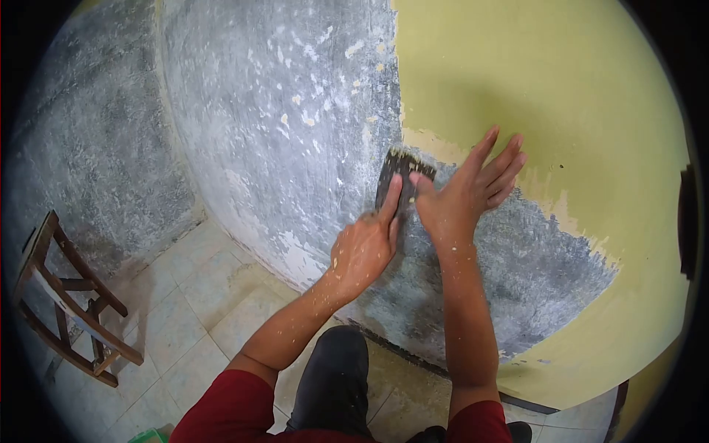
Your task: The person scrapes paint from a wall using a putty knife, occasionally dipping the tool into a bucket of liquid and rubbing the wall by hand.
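Observation:
A dark flat scraper (399, 174) lies against the wall at the border of bare grey plaster (295, 140) and yellow-green paint (532, 74). Its upper edge carries pale paint flakes. My left hand (363, 247) is wrapped round its lower part, with the index finger stretched along the blade. The handle is mostly hidden by that hand. My right hand (469, 188) has its thumb on the blade's right side, while its other fingers are spread over the painted wall. Paint flakes dot both hands and forearms.
At the left a wooden chair or stool (77, 303) stands on the tiled floor (177, 325). A green object (150, 435) shows at the bottom left edge. A dark item (688, 221) is at the far right. My knee (332, 376) is below my hands.

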Demonstrator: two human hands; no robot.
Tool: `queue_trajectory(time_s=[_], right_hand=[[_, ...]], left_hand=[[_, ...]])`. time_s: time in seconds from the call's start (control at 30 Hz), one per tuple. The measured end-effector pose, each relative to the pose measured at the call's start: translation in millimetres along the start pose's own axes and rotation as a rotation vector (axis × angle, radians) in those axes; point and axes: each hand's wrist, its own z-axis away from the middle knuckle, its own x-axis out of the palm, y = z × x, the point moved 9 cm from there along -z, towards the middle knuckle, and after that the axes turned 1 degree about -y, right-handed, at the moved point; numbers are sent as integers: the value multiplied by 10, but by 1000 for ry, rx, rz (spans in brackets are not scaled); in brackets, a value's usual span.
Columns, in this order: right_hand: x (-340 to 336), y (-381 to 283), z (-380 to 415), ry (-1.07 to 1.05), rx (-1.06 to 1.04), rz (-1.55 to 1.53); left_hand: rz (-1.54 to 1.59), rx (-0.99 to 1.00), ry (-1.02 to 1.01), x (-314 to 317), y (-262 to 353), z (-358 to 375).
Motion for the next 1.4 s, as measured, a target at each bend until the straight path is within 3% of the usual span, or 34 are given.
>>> queue_trajectory(time_s=[0.1, 0.37, 0.77, 0.83, 0.97, 1.13, 1.4], right_hand=[[21, 20, 45, -19, -8, -20], [-96, -11, -70, 117, -35, 13], [-30, -34, -16, 13, -76, 58], [-70, -68, -35, 171, -126, 88], [-208, -142, -184, 132, -108, 75], [-32, -23, 30, 32, -117, 112], [-175, -66, -28, 128, -170, 135]], left_hand=[[-56, -30, -78, 28, -28, -6], [-51, 10, -9, -113, 119, -211], [-47, -16, -47, -3, 61, -96], [-16, 18, 15, -78, 117, -267], [-15, 77, 60, -82, 106, -270], [32, -17, -51, 62, 61, -116], [54, 26, -21, -25, 206, -185]])
